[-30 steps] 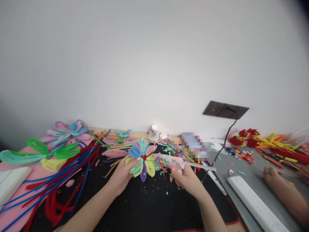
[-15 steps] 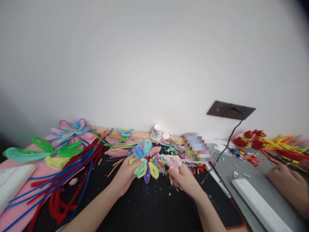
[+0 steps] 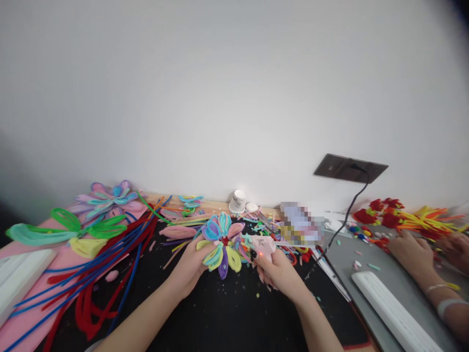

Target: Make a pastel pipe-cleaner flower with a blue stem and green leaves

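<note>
Here's the pipe-cleaner flower (image 3: 224,239) on the wearer's side of the white cup (image 3: 238,201), its edge pinched in the left hand (image 3: 190,266), while the right hand (image 3: 276,269), nearer and rightward of that cup, wraps a pink glue gun (image 3: 265,246). It looks like the gluing step, though whether nozzle meets petal I can't tell; next seems to call for a steady flower, a measured squeeze and fingers clear of the tip.

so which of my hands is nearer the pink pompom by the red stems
Left hand: holding the flower, right of the pompom. Right hand: farther right, holding the glue gun.
</note>
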`<state>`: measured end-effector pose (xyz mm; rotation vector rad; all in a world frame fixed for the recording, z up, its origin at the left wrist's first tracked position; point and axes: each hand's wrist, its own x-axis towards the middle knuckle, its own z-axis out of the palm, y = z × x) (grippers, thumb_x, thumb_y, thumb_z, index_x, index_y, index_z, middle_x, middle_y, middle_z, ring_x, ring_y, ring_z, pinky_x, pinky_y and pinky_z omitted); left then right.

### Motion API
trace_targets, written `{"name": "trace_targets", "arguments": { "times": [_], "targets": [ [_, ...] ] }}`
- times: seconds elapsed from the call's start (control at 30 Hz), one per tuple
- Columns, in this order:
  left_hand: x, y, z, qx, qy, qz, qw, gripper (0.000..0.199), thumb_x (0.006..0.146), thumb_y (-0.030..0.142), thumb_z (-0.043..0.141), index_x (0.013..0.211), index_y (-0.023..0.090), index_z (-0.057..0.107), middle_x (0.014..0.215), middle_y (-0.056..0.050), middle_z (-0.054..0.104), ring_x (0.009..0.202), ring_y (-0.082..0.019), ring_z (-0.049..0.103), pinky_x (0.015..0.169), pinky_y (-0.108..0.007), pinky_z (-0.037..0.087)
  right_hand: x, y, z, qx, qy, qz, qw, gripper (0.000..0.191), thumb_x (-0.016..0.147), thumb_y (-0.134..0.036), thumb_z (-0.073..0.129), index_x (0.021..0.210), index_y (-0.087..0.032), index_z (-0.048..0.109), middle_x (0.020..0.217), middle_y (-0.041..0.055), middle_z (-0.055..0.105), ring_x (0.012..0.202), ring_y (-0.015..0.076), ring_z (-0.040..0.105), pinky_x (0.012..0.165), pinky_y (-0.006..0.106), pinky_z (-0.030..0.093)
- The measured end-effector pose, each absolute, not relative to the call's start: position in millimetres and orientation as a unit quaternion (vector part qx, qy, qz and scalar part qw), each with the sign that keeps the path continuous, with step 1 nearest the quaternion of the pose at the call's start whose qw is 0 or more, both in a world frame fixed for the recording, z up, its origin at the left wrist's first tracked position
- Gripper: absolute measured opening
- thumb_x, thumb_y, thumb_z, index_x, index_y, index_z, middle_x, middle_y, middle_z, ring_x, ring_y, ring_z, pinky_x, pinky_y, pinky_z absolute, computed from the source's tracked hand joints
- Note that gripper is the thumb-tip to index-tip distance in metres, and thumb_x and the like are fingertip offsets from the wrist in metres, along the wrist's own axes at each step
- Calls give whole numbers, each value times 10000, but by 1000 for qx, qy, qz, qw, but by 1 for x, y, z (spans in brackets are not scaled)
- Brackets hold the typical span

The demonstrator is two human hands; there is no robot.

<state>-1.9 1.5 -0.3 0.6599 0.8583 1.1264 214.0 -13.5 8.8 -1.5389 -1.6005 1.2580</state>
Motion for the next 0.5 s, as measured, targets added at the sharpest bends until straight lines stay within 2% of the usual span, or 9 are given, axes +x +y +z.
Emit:
{"name": "trace_targets", "arguments": {
  "times": [0.5],
  "targets": [
    [-2,1,-2,305,400,502,703,342,700,257,698,1022,190,601,906,-56,688,789,-191,651,680,-276,502,218,-18,23,-592,-624,441,257,319,822,-343,442,570,-167,527,406,-18,491,317,83,397,334,191,288]
  ]
}}
